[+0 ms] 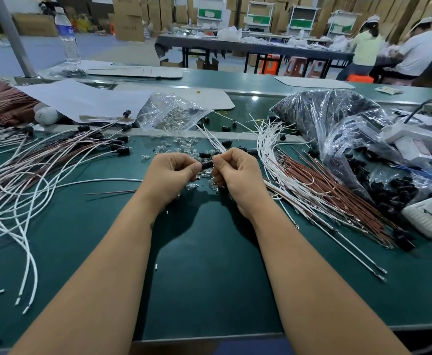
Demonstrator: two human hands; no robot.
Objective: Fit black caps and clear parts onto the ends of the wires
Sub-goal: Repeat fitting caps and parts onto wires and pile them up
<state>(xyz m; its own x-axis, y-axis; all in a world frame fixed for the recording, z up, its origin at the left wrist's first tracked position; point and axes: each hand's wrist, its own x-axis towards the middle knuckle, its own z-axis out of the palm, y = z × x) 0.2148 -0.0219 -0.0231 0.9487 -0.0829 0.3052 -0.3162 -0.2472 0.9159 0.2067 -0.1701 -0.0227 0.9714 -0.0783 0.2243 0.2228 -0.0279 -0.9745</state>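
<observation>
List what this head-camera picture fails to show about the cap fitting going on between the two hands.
- Small black cylindrical cap: both ends hidden by the left hand and right hand pinching it.
- Whether a clear part is fitted: fingers cover it.
- Thin white wires: their ends vanish behind the right hand.
- Loose clear glass bulbs: too small for detail.

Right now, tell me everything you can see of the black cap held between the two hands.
The black cap is a small, dark, tube-shaped piece that looks like plastic or rubber. It lies roughly level, above the green table, in the gap between the two hands. The left hand pinches one end with curled fingers and the right hand pinches the other. Thin white wires run up and away from the right hand's fingers. Whether they enter the cap is hidden. Only the cap's middle shows.
</observation>
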